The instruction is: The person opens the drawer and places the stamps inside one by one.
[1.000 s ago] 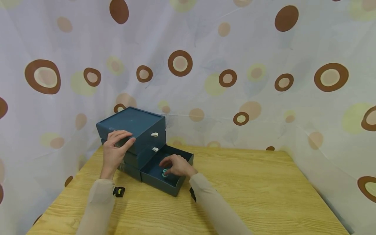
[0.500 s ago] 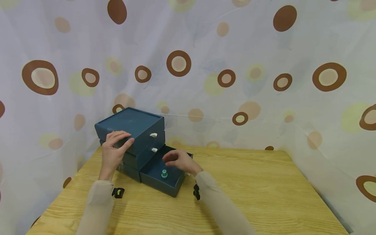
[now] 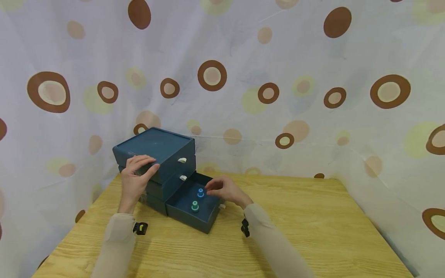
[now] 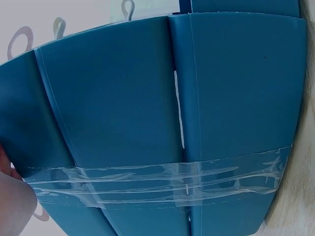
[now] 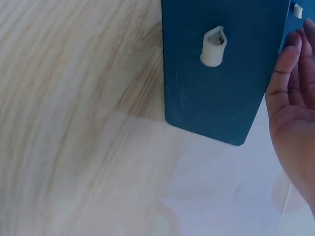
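Note:
A dark blue drawer unit [image 3: 156, 144] stands at the left of the table, its bottom drawer [image 3: 187, 222] pulled out to the right. Inside that drawer a teal stepped round piece [image 3: 195, 207] and a blue one [image 3: 200, 193] of like shape both stand upright. My left hand [image 3: 133, 181] rests on the unit's near top edge, fingers over the top and thumb apart. Bent fingers of my right hand [image 3: 226, 191] hover over the drawer's outer end, tips just right of the blue piece, with nothing seen between them. The right wrist view shows this hand [image 5: 295, 93] beside the drawer front.
White loop handles [image 3: 182, 160] mark the drawer fronts; the pulled-out drawer's own handle [image 5: 213, 49] sticks outward. Clear tape [image 4: 147, 184] runs across the unit's side. Wood-patterned table [image 3: 295, 224] extends to the right, with a spotted curtain [image 3: 243, 116] behind.
My right hand has drawn back rightward from the teal piece to the drawer's outer end. The blue piece has come into view behind the teal one. My left hand has stayed put.

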Motion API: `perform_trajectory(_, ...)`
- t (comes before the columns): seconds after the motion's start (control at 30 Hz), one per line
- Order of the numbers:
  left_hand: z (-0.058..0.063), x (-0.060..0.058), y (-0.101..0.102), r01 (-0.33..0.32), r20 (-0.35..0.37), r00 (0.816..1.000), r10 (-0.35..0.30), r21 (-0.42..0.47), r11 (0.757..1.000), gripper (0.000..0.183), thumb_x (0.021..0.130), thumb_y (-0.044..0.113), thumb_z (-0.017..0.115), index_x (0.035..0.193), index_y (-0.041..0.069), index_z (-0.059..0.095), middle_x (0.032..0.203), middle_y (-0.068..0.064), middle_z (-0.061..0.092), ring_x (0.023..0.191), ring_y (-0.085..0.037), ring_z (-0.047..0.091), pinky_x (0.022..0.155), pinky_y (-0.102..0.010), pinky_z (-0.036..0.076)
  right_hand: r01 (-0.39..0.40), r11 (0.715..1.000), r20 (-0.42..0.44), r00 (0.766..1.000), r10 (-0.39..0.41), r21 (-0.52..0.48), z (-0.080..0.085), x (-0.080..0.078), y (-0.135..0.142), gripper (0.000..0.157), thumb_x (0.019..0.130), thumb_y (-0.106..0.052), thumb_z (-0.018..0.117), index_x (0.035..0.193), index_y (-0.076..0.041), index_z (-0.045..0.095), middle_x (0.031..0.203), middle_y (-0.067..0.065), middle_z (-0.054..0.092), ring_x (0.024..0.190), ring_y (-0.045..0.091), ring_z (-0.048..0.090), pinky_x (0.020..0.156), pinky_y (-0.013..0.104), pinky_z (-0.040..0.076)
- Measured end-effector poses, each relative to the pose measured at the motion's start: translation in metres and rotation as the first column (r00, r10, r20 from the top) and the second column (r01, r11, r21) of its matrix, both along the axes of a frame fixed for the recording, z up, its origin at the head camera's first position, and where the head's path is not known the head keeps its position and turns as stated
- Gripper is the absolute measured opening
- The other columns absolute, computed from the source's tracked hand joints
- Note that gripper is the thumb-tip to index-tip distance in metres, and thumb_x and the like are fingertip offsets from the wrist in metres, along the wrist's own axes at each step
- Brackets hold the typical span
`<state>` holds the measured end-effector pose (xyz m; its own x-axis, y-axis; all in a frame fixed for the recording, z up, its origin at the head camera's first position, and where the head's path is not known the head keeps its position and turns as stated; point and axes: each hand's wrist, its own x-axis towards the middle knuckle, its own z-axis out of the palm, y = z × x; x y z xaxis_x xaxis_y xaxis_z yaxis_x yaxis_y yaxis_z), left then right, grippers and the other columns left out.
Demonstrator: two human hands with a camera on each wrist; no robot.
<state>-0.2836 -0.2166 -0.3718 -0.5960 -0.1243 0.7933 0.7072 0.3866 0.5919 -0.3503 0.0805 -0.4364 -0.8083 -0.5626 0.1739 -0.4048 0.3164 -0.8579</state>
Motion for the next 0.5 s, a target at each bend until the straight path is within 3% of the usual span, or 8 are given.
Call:
perform_trajectory(0.23, 0.000, 0.001, 0.001, -0.006, 0.012, 1.000, 0.006, 0.002, 1.000, 0.022, 0.079, -0.009, 0.074, 0.101, -0.008, 0.072, 0.109, -0.029, 0.064, 0.110, -0.013, 0.048, 0.112, -0.030, 0.027, 0.001, 1.000, 0.011, 1.000, -0.001, -0.024, -0.004, 0.000, 0.015, 0.025, 0.090, -0.012, 0.070, 0.110, 0.004, 0.069, 0.101, 0.010, 0.071, 0.086, 0.015, 0.067, 0.077, 0.028, 0.056)
perform_trajectory(0.4, -0.001, 0.002, 0.001, -0.011, 0.002, 1.000, 0.011, 0.005, 1.000, 0.022, 0.078, -0.010, 0.074, 0.100, -0.008, 0.072, 0.108, -0.029, 0.064, 0.110, -0.018, 0.048, 0.111, -0.030, 0.027, 0.005, 1.000, 0.058, 0.998, -0.004, -0.017, -0.006, 0.000, 0.027, 0.016, 0.089, -0.017, 0.073, 0.097, -0.003, 0.072, 0.091, 0.004, 0.070, 0.087, 0.034, 0.065, 0.080, 0.042, 0.057)
perform_trajectory(0.5, -0.001, 0.001, 0.000, -0.016, -0.003, 1.000, 0.016, 0.002, 1.000, 0.021, 0.078, -0.009, 0.074, 0.100, -0.008, 0.072, 0.108, -0.029, 0.065, 0.110, -0.019, 0.048, 0.111, -0.030, 0.027, -0.012, 1.000, 0.067, 0.998, 0.012, -0.007, -0.007, 0.000, 0.035, 0.014, 0.088, -0.017, 0.073, 0.093, -0.004, 0.073, 0.089, 0.008, 0.071, 0.086, 0.044, 0.062, 0.079, 0.053, 0.055)
